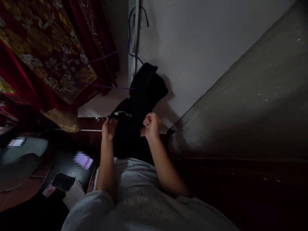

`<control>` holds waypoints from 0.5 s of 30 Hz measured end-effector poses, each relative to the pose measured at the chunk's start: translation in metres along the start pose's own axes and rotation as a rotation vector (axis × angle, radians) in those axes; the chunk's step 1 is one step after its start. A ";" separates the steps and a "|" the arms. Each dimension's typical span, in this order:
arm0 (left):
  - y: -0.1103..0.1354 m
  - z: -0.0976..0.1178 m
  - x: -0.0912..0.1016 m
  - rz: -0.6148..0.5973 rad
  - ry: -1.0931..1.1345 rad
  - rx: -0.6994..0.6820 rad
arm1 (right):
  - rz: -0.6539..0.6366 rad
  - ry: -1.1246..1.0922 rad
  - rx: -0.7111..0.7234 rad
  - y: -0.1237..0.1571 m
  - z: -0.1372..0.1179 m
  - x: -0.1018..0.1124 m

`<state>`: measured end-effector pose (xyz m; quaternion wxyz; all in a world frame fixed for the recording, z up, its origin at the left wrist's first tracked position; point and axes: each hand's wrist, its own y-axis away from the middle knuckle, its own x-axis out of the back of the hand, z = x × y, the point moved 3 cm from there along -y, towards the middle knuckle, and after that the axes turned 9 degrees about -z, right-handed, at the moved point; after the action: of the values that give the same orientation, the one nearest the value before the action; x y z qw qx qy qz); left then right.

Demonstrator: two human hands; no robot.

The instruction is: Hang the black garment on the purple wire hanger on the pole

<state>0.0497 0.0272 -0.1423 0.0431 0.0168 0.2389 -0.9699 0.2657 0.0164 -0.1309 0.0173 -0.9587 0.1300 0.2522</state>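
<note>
A black garment (146,86) stands in folds in front of me, against the pale wall. A small white cord or string (122,113) shows on its near part. My left hand (109,129) is closed at the garment's left edge, with the dark cloth at its thumb and fingertips. To the right of the dark cloth, my right hand (152,124) is curled into a fist or pinch; what it holds, if anything, is hidden. Dim light makes it hard to tell the garment from the black cloth over my lap.
A purple cord (131,32) hangs on a metal post, with strands running left to a red and gold embroidered cloth (55,54). At left, a lit phone (83,160) and a dark phone (63,182) lie on a black seat. A grey slanted panel (240,96) stands at right.
</note>
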 end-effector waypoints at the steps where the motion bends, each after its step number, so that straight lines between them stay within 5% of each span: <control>1: 0.000 -0.001 0.001 0.012 0.039 0.031 | 0.083 -0.018 -0.002 -0.005 0.002 0.010; 6: 0.003 0.017 -0.007 0.146 0.265 0.198 | 0.207 0.014 -0.052 -0.005 0.025 0.028; 9: 0.010 0.036 -0.030 0.032 0.274 0.179 | 0.176 0.168 0.118 0.009 0.022 0.017; 12: 0.018 0.055 -0.055 -0.141 0.213 0.120 | -0.133 0.505 0.394 0.027 0.001 -0.008; 15: 0.021 0.077 -0.073 -0.268 0.018 -0.004 | -0.480 0.662 0.308 0.044 -0.009 -0.027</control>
<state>0.1237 -0.0215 -0.0800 -0.0888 -0.0066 0.2414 -0.9663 0.2363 -0.0201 -0.1083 0.1756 -0.9772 -0.0618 -0.1023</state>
